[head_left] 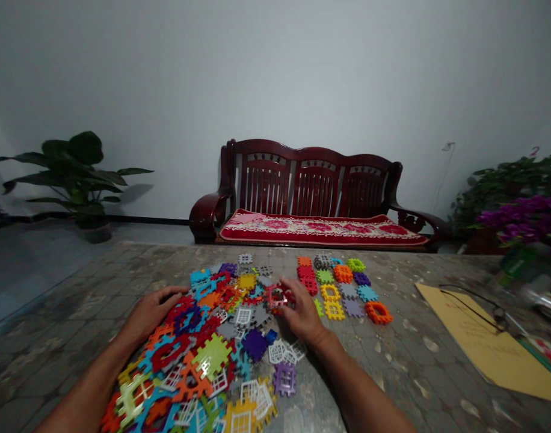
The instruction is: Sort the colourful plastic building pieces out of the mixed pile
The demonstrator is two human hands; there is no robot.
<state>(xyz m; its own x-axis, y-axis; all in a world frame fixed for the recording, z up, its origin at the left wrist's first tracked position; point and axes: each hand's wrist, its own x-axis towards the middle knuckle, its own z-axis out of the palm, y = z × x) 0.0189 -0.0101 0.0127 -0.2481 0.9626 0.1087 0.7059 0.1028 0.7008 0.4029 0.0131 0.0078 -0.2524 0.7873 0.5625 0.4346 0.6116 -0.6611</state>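
Observation:
My right hand (pixel 304 313) has its thumb and fingers around a red plastic building block (pixel 275 294) with an open middle, at the right edge of a big heap. My left hand (pixel 153 311) rests at the heap's left side, fingers stretched out over its edge and holding nothing that I can see. The heap mixes notched interlocking blocks in many colours, among them a lime green block (pixel 212 356), a dark purple block (pixel 254 344) and a yellow block (pixel 247 282). White lattice window pieces (pixel 244 316) lie among them. Below my right hand lies a light purple window block (pixel 285 379).
Right of my right hand, blocks stand in rough rows, with an orange ring-shaped block (pixel 378 313) at the near corner. Farther right lie a yellow paper sheet (pixel 483 343) and dark-framed glasses (pixel 474 299). Beyond the table (pixel 406 373) stands a wooden bench (pixel 311 180).

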